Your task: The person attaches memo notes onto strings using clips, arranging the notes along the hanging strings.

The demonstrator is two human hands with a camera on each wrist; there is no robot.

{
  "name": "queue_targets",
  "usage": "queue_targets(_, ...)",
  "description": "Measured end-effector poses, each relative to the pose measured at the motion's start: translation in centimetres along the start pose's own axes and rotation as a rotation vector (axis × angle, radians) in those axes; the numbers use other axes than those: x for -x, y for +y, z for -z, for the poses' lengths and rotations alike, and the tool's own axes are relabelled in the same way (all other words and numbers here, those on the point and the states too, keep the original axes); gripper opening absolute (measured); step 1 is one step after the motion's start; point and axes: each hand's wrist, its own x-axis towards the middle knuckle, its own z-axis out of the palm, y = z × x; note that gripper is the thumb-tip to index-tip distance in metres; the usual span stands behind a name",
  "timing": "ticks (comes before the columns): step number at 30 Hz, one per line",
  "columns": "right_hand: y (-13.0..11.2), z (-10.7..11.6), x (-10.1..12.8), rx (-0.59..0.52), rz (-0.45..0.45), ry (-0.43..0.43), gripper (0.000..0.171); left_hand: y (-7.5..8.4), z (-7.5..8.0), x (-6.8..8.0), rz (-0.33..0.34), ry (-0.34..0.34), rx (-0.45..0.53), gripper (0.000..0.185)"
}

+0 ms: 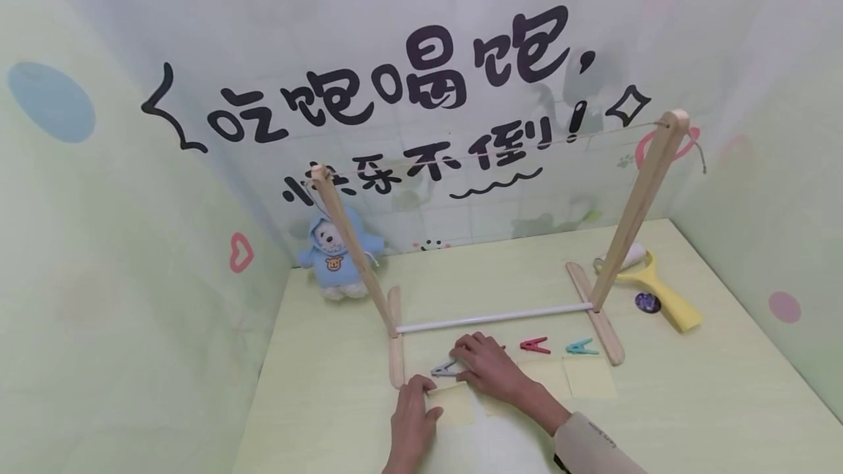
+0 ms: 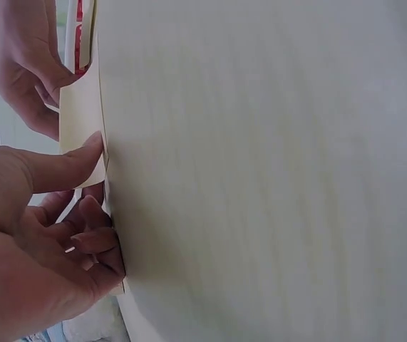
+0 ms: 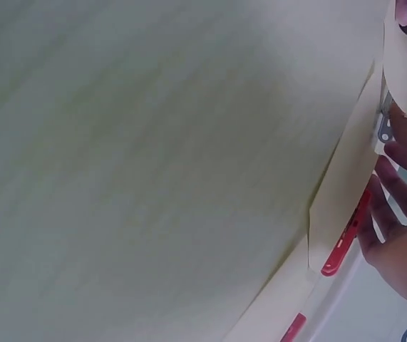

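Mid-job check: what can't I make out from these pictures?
- Grey clip, head view: handle ends masked by the right hand; grip unclear.
- Second note from left, head view: mostly behind right hand and forearm.
- Left hand, right wrist view: cut off at top-right.
- Sleeve lettering, head view: too small.

Two hands are seen lower centre, where four clips and four paper squares are counted, some partly hidden! Two posts, two feet, one rod, one string are spotted; one toy left, one roller, one disc right.
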Motion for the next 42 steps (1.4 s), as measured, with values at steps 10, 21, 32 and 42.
queue_targets(10, -0.1, -0.8, 0.1, -0.039, -0.042, 0.050, 0.029, -0.2, 0.0, 0.0, -0.013, -0.010, -0.018, 0.029)
queue_targets(21, 0.1, -0.3, 0.3, -0.492, -0.216, 0.161, 0.034, -0.6, 0.5, 0.2, -0.078, -0.048, 0.218, 0.016)
queue_targets(32, 0.4, 3.8, -0.1, -0.578, -0.231, 0.198, 0.034, -0.2, 1.7, 0.4, -0.035, 0.022, 0.423, 0.012)
queue_targets(42, -0.7, 13.9, -3.6, -0.451, -0.013, 0.346, 0.029, 3.9, 6.8, -2.7, -0.210, 0.197, 0.611, 0.011)
